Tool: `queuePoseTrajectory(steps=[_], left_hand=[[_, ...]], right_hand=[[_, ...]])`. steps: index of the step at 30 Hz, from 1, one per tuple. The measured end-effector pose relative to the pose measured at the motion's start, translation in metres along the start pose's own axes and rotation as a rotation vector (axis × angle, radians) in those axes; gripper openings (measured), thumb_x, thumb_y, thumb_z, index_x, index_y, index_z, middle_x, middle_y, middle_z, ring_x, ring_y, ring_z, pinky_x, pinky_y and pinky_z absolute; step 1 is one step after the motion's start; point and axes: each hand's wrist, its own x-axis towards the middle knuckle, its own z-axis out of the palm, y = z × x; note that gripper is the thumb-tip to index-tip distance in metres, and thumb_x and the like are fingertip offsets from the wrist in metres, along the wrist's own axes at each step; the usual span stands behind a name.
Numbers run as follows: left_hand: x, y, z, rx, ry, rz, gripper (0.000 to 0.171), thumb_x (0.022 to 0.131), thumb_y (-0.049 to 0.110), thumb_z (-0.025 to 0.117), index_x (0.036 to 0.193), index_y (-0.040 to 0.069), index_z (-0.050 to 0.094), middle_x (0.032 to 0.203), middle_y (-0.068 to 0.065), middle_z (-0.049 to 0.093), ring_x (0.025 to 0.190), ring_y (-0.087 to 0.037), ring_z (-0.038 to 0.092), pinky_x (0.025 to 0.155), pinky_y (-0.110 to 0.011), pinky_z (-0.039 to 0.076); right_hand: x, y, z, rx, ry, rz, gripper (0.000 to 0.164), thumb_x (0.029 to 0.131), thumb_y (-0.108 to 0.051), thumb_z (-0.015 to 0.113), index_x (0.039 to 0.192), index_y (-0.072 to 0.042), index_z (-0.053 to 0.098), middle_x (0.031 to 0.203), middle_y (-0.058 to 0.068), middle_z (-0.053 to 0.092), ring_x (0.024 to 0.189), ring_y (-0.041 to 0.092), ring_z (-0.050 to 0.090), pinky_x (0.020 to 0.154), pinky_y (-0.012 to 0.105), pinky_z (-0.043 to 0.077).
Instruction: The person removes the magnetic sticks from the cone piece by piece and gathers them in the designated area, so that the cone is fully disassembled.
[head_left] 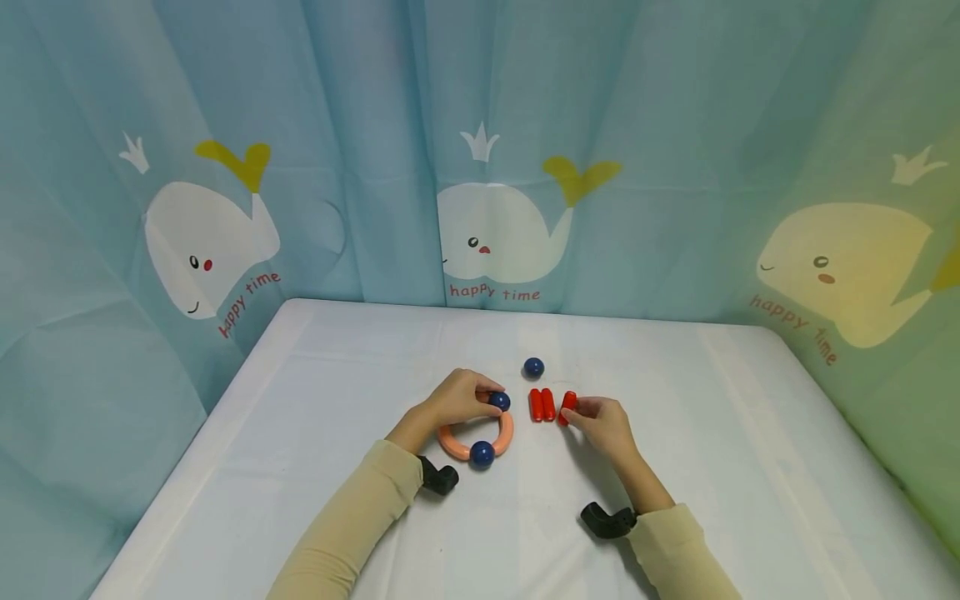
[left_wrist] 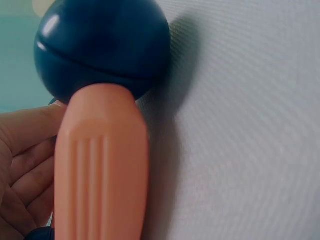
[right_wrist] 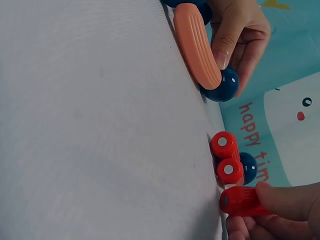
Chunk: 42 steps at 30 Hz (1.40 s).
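Note:
In the head view my left hand [head_left: 456, 398] pinches a dark blue ball [head_left: 500, 402] at the far side of a ring. Curved orange sticks [head_left: 506, 431] form the ring's sides, and another blue ball [head_left: 482, 454] joins them at the near side. The left wrist view shows this near ball [left_wrist: 102, 50] touching the end of an orange stick [left_wrist: 102, 170]. My right hand [head_left: 609, 427] holds a short red stick [head_left: 568, 402] between thumb and fingers. Just left of it, two red sticks [head_left: 542, 406] lie side by side. Their ends carry pale round discs in the right wrist view.
A loose blue ball [head_left: 533, 367] rests beyond the red sticks. All this lies on a white-covered table [head_left: 330, 358]. A blue-green curtain [head_left: 375, 167] printed with whales hangs behind and along the sides. Black wrist cameras [head_left: 609, 522] sit close above the cloth.

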Motion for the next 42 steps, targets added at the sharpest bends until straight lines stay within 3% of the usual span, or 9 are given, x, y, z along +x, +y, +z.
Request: queuePoseTrajectory(steps=[12, 19, 42], left_hand=[[-0.001, 0.0, 0.0, 0.001, 0.002, 0.001, 0.033, 0.077, 0.019, 0.076, 0.108, 0.01, 0.07, 0.099, 0.002, 0.067, 0.079, -0.004, 0.058, 0.069, -0.015, 0.047], [-0.001, 0.001, 0.0, 0.006, 0.007, 0.013, 0.032, 0.077, 0.019, 0.076, 0.108, 0.01, 0.07, 0.098, 0.002, 0.068, 0.077, -0.003, 0.057, 0.068, -0.015, 0.047], [-0.002, 0.002, 0.0, 0.013, 0.013, 0.002, 0.032, 0.077, 0.018, 0.076, 0.107, 0.011, 0.07, 0.097, 0.002, 0.068, 0.077, -0.004, 0.056, 0.068, -0.016, 0.047]], right_hand=[[0.012, -0.006, 0.004, -0.037, 0.01, 0.087, 0.035, 0.083, -0.019, 0.069, 0.104, 0.009, 0.064, 0.091, 0.016, 0.064, 0.076, 0.024, 0.055, 0.066, 0.031, 0.049], [0.012, -0.005, 0.004, -0.04, 0.055, 0.059, 0.034, 0.08, -0.019, 0.072, 0.098, 0.01, 0.067, 0.081, 0.014, 0.066, 0.069, 0.02, 0.056, 0.056, 0.025, 0.045], [0.013, -0.008, 0.008, -0.004, 0.073, 0.056, 0.026, 0.081, -0.015, 0.071, 0.093, 0.008, 0.068, 0.075, 0.011, 0.064, 0.061, 0.018, 0.054, 0.054, 0.024, 0.046]])
